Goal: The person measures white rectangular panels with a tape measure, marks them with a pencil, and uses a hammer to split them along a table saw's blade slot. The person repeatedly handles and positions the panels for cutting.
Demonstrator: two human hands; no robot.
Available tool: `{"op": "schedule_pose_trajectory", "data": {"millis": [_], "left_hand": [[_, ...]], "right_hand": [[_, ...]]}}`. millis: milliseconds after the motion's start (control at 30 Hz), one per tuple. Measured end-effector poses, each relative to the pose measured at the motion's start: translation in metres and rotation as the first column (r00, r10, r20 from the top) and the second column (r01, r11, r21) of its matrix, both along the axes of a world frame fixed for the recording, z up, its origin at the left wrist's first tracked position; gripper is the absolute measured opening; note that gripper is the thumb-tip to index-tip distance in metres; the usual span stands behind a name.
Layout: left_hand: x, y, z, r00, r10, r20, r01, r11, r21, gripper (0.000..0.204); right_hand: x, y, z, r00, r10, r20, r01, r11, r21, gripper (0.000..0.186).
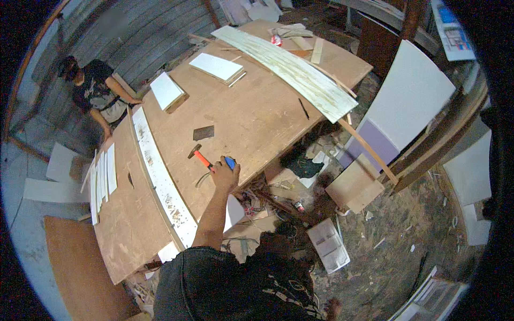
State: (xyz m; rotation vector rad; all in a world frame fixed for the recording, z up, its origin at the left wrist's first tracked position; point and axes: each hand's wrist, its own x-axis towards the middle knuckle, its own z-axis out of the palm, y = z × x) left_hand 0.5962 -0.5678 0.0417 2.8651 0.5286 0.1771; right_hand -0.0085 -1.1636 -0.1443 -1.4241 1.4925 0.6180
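Observation:
My left hand (226,172) is closed over the near part of the large wooden table. At its fingers is the end of the orange handle of a hammer (201,157), whose dark head points away from me. A small rounded blue thing (230,162), possibly a tape measure, shows at the other side of the same hand. Beyond the hammer, a dark rectangular piece (203,132) lies flat on the tabletop (235,112). A dim brownish patch by my shirt at the lower edge may be my right hand (332,308); no fingers can be made out.
Left of my arm runs a long white flaking board (160,179), with narrow white strips (105,171) beyond it. A co-worker (99,91) leans on the far left edge. White block stacks (168,91) and a long pale board (284,69) lie farther back. Scrap (329,243) litters the floor.

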Motion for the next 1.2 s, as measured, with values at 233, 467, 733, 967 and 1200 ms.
{"op": "schedule_pose_trajectory", "data": {"millis": [233, 467, 733, 967, 1200], "left_hand": [[0.021, 0.003, 0.036, 0.995, -0.094, 0.017, 0.095, 0.993, -0.074, 0.063], [-0.014, -0.108, 0.065, 0.884, -0.208, 0.418, 0.415, 0.761, -0.498, 0.049], [-0.157, -0.240, 0.085, 0.582, -0.697, 0.418, 0.812, 0.477, -0.335, 0.065], [-0.259, -0.275, 0.031, 0.430, -0.897, 0.106, 0.805, 0.328, -0.495, 0.079], [-0.326, -0.276, -0.008, 0.172, -0.977, -0.130, 0.715, 0.214, -0.666, 0.077]], "right_hand": [[0.042, 0.095, -0.002, 0.975, 0.143, 0.171, -0.176, 0.965, 0.194, 0.038], [0.127, 0.025, 0.024, 0.950, 0.054, 0.307, -0.077, 0.995, 0.061, 0.047], [0.289, 0.083, 0.151, 0.694, -0.021, 0.720, -0.359, 0.857, 0.371, 0.068], [0.286, 0.160, 0.213, 0.234, 0.431, 0.871, -0.803, 0.591, -0.077, 0.064], [0.207, 0.090, 0.148, 0.104, 0.607, 0.788, -0.850, 0.466, -0.247, 0.045]]}}
